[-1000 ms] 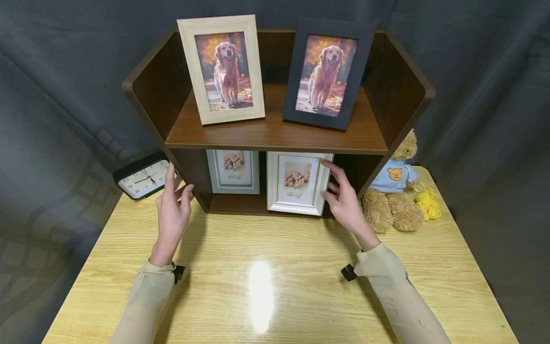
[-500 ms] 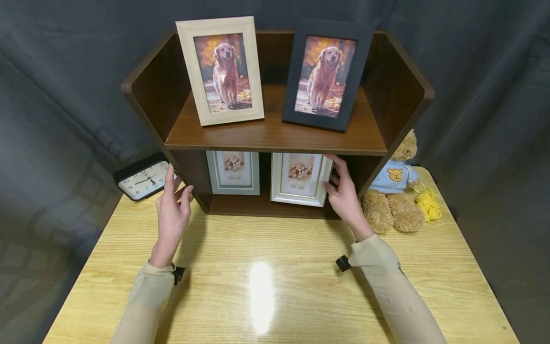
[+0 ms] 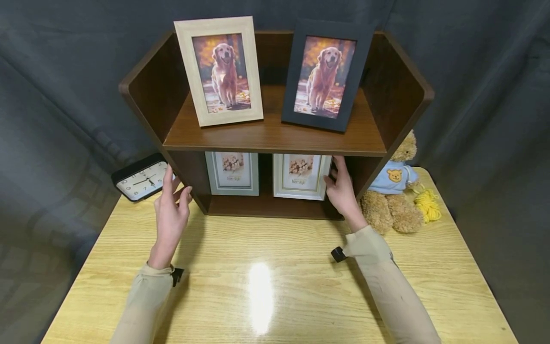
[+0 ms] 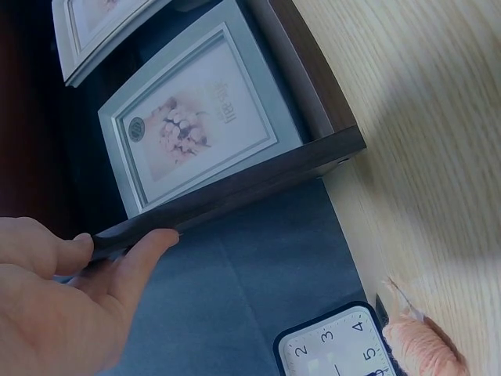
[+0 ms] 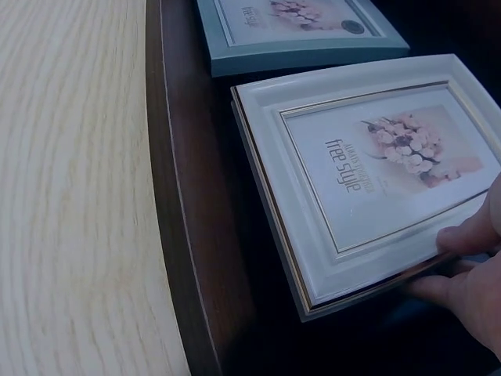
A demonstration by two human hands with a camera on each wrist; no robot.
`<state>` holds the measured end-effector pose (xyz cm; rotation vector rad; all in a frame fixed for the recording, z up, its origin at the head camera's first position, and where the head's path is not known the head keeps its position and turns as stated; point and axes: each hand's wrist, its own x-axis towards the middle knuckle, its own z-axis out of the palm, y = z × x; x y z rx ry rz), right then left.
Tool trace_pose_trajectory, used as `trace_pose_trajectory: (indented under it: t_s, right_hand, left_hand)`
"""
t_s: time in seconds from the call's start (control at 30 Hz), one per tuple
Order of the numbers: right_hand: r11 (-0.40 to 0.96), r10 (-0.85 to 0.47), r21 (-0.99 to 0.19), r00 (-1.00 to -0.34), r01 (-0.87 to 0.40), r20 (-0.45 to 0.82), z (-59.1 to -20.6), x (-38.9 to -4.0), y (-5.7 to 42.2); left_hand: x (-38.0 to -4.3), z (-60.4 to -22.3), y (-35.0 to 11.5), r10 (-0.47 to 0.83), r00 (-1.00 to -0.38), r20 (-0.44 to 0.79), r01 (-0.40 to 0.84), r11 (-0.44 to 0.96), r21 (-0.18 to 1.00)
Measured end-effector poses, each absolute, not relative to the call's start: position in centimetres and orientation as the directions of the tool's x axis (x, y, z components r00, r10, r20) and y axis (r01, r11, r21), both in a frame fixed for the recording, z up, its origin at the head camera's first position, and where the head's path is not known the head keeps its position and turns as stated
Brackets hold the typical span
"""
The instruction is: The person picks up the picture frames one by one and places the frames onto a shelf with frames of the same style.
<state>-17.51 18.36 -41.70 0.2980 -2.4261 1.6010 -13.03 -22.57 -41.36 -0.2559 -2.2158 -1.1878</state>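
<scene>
In the lower compartment of a dark brown two-tier shelf [image 3: 275, 147], a white photo frame with a thin gold line [image 3: 299, 193] stands toward the right. My right hand [image 3: 345, 192] holds this frame by its right side, the thumb on the front border and fingers behind, as the right wrist view shows. To its left, a grey-green photo frame [image 3: 234, 191] stands apart from it. My left hand [image 3: 171, 210] grips the front edge of the shelf's left side panel [image 4: 235, 188], thumb and fingers on opposite faces.
On the top tier stand a cream photo frame [image 3: 186, 57] and a black photo frame [image 3: 290, 81], both with dog pictures. A clock [image 3: 143, 180] leans at the left of the shelf. A teddy bear [image 3: 391, 179] and yellow yarn [image 3: 427, 205] are at the right on the wooden table [image 3: 215, 286].
My right hand has pushed the white frame deeper into the lower compartment and slightly right. The left hand has stayed at the side panel.
</scene>
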Motion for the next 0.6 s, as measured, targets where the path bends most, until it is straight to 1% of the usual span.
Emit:
trace_pose_trajectory:
  t_s: [0.33,0.6]
  right_hand:
    - [0.368,-0.040,-0.902,-0.973,-0.226,0.228,-42.6,-17.8,18.4]
    - [0.375,-0.047,-0.902,-0.976,-0.214,0.212,-43.0,-17.8,18.4]
  left_hand:
    - [-13.0,-41.6,-22.5,-0.103,-0.781,0.617,0.456,0.582,0.674]
    - [-13.1,-41.4,-22.4,-0.108,-0.774,0.624,0.462,0.578,0.673]
